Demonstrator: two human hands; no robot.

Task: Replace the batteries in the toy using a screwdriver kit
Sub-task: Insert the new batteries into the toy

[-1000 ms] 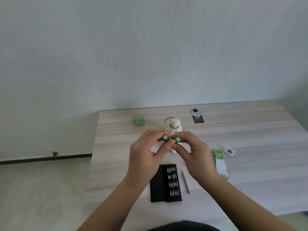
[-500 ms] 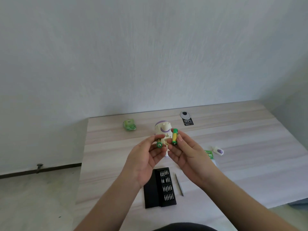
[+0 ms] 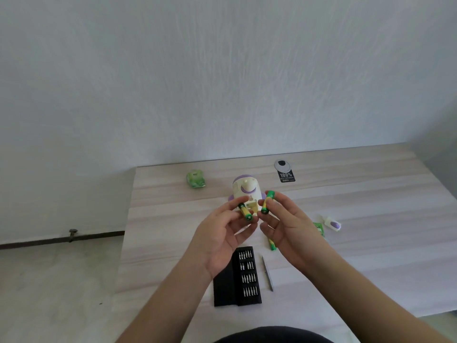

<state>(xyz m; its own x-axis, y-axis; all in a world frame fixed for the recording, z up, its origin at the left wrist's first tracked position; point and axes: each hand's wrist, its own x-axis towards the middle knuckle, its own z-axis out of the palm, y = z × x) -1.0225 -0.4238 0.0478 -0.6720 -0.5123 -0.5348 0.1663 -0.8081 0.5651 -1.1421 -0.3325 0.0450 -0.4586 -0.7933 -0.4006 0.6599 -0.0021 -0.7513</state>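
Nearest the person, an open black screwdriver kit case (image 3: 238, 277) with rows of small metal bits lies on the pale wood-grain desk (image 3: 371, 243), and a slim grey metal screwdriver handle (image 3: 267, 273) lies just beside it on the right. Either could be knocked off the near edge by a forearm coming down carelessly.

Above them, both hands are raised off the desk. The left hand (image 3: 222, 240) pinches a green-and-yellow cylindrical battery (image 3: 245, 212) between thumb and fingers (image 3: 238, 201), tilted with one end toward the camera. The right hand (image 3: 288, 229) pinches a second green-and-yellow battery (image 3: 267, 203) the same way, nearly upright. The grips are light, at the tips only; a slip would likely send a battery rolling across the desk or onto the floor. A third green battery (image 3: 272, 244) lies on the desk under the right hand, so fresh and spent cells could get mixed up.

Just beyond the hands stands the white-and-purple rounded plastic toy (image 3: 246, 189), its battery bay apparently open toward the person. The main risk I judge is polarity: each cell must go in the right way round, and pressing one in might tip the unsupported toy. To the right lie a small white-and-purple cover piece (image 3: 333, 224) and green packaging (image 3: 319, 227); whether a loose screw lies there is too small to tell.
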